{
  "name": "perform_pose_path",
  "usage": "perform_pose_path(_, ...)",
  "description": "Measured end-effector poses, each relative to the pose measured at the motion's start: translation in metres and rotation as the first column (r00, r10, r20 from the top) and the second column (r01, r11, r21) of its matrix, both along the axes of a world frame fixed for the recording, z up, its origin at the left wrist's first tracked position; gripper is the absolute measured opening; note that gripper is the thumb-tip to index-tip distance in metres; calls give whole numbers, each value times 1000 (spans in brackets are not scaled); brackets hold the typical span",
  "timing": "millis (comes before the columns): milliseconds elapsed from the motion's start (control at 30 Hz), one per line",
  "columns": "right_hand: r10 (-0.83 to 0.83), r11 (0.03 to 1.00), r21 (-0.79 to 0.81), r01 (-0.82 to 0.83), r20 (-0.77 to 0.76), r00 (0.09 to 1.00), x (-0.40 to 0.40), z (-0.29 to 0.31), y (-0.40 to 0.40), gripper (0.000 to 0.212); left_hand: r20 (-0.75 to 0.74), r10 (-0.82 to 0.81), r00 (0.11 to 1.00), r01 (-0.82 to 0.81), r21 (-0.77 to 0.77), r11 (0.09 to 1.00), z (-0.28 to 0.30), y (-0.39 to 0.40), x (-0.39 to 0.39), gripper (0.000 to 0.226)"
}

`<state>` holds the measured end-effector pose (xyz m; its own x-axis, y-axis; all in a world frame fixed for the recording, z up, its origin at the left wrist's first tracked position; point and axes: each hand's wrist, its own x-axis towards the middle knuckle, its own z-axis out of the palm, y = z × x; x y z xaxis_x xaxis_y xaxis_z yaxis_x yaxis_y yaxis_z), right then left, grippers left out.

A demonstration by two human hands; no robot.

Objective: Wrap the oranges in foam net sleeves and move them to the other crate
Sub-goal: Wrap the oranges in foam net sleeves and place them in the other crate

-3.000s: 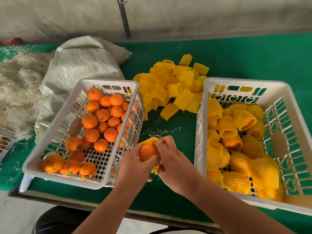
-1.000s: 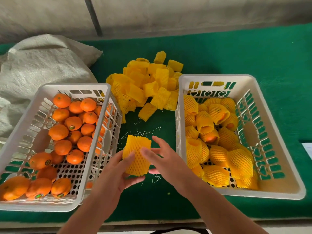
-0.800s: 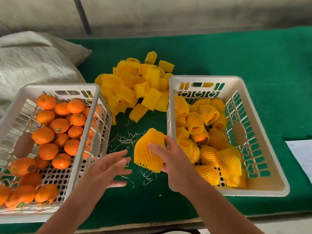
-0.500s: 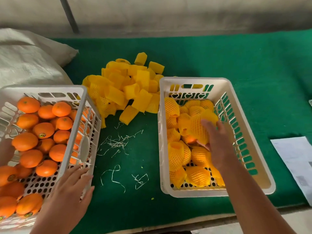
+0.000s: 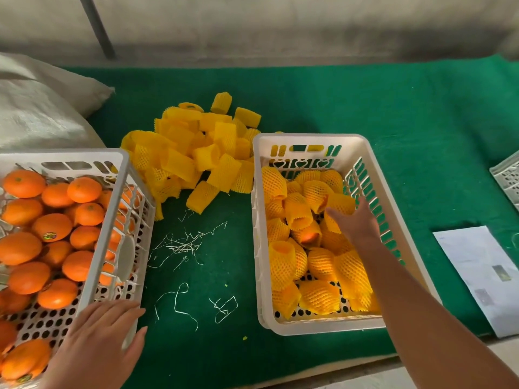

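While right hand reaches into right crate, fingers look loosely spread on wrapped orange.
Grip unclear; sleeve axis unclear. Left hand flat, fingers spread, over left crate.

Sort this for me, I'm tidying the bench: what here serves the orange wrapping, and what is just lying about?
For the job:
bare oranges
left crate
sleeve pile
right crate
wrapped oranges

Lying about:
sack
paper
loose strands
third crate's corner
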<state>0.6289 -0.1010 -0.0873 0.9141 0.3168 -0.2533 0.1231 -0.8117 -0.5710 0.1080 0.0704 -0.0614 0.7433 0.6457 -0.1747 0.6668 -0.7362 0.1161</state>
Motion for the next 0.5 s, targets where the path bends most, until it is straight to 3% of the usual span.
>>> perform_pose_path(100, -9, 1000, 10, 9, -26, 1000, 3, 7, -5, 104, 62, -5, 998, 5, -2, 1000, -1, 1, -1, 61)
perform_pose_path(167, -16, 999, 34, 16, -14, 1000, 1, 17, -13, 92, 105, -5, 994, 4, 10, 1000, -1, -1, 0, 75)
perform_pose_path(267, -9, 999, 54, 7, 35, 999, -16, 33, -27, 72, 138, 6, 990, -5, -12, 1000, 0, -3, 0, 78)
perform_pose_path(367, 28, 994, 103, -33, 51, 998, -50, 43, -36, 58, 129, 9, 992, -6, -24, 1000, 2, -4, 0, 75)
perform_pose_path(500, 131, 963, 228, -146, 78, 988, -103, 54, -28, 40, 184, 8, 983, -7, -6, 1000, 14, -10, 3, 47)
